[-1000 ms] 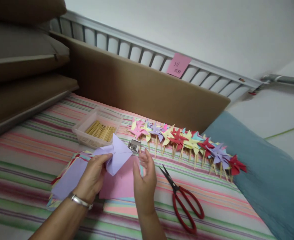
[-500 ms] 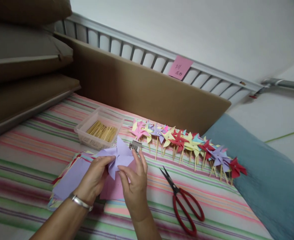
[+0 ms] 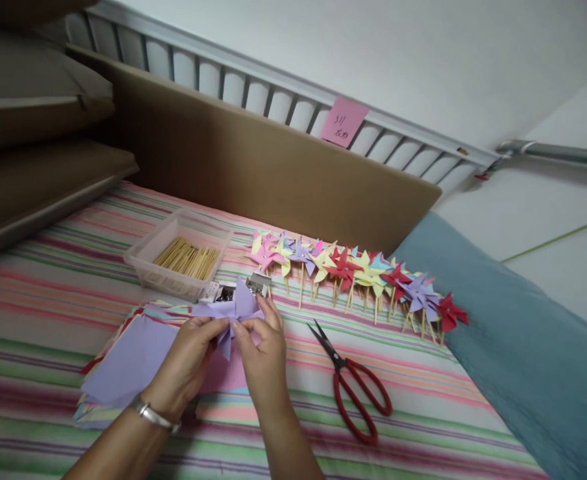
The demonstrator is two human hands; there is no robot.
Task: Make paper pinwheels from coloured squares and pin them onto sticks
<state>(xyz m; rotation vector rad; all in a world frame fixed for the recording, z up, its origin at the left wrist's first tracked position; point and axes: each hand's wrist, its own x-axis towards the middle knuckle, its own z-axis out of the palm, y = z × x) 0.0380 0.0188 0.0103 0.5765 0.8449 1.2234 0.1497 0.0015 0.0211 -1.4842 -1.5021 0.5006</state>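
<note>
From where I stand, the striped cloth (image 3: 33,320) spreads under both hands, with a cardboard panel (image 3: 263,160) upright beyond them. Past the right hand (image 3: 263,350) runs a crowded row of pinwheels (image 3: 342,267), already on sticks, so a good many look finished. Just beside the left hand (image 3: 186,357) lies a paper stack (image 3: 128,360), which suggests plenty is left; ahead of that hand, a clear box (image 3: 166,283) holds loose sticks (image 3: 186,259). To the right of the right hand rest red-handled scissors (image 3: 340,362), their blades a little apart and nobody touching them. Smaller again, the lilac pinwheel (image 3: 246,303) sits between the two hands, close together, each pinching it at or near its middle. Its blades are folded in and I see no stick on it, so I'd call it part-made. A little metal piece (image 3: 259,283) lies just beyond the right fingertips, too small to name. The fingers hide the pinwheel's centre, and I can't tell whether a pin is there; a pink sheet (image 3: 226,370) is partly covered below the hands
</note>
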